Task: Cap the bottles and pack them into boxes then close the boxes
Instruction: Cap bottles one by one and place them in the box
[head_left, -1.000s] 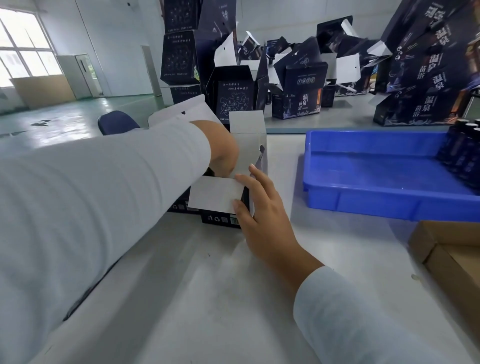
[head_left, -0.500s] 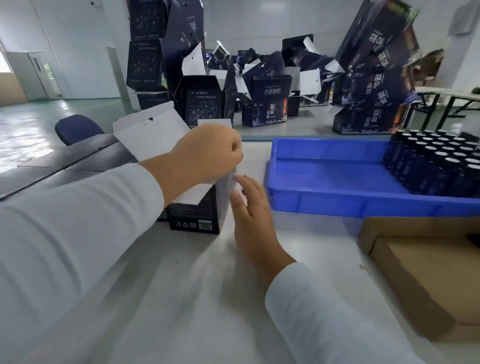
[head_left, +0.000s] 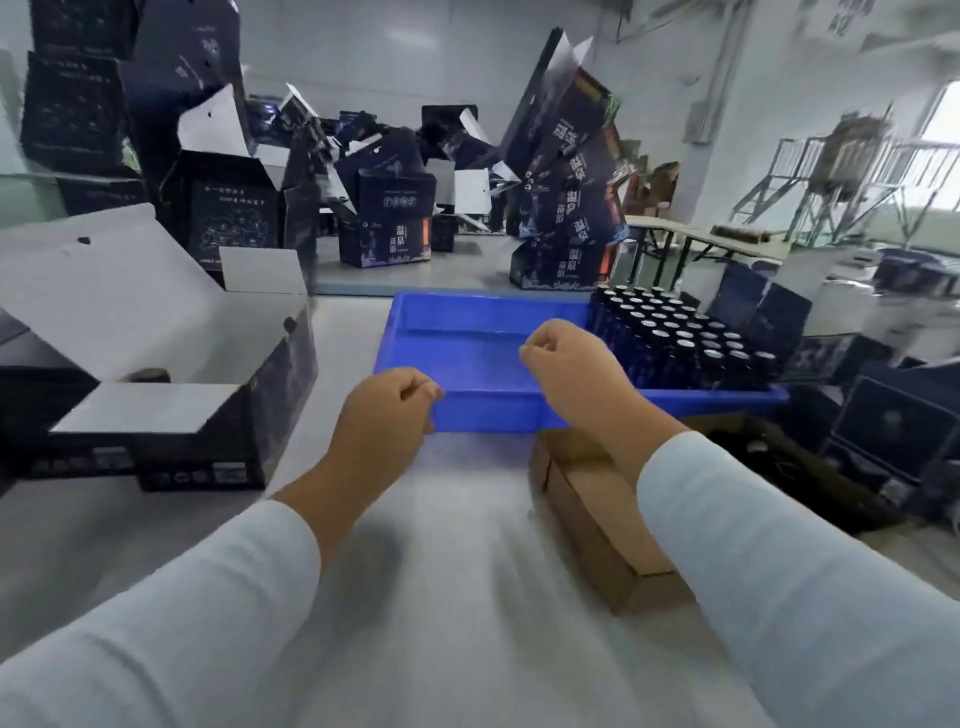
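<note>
Cartons (head_left: 566, 208) of dark printed card are heaped behind the blue tray (head_left: 483, 415), some leaning, many with white flaps sticking up. That tray sits mid-table and is the thing to steer by. Left of it stands the open box (head_left: 228, 415) being packed, its big white lid flap thrown back and its smaller flaps spread; I cannot see how many bottles are inside from where I stand. A brown cardboard carton (head_left: 587, 509) lies just in front of the tray's right half, partly under the person's right forearm.

Inside the tray, packed tight against its right end, stand the dark bottles (head_left: 691, 343), rows of them with pale tops; whether those tops are caps or bare mouths is too blurred to say. The tray's left half is bare blue plastic.

Both hands hang over the tray's near edge. The left hand (head_left: 384, 415) is at the near left corner, fingers curled in loosely, nothing in it. The right hand (head_left: 566, 364) is further in, over the bare floor, likewise curled on nothing, knuckles toward the bottles.

My guess is a reach for more bottles comes next. The risk: they stand so close together that pulling one from the edge could tip its neighbours, and a sleeve dragging across the row would do the same. The open box's spread flaps also sit near the left arm's path and could catch it.
</note>
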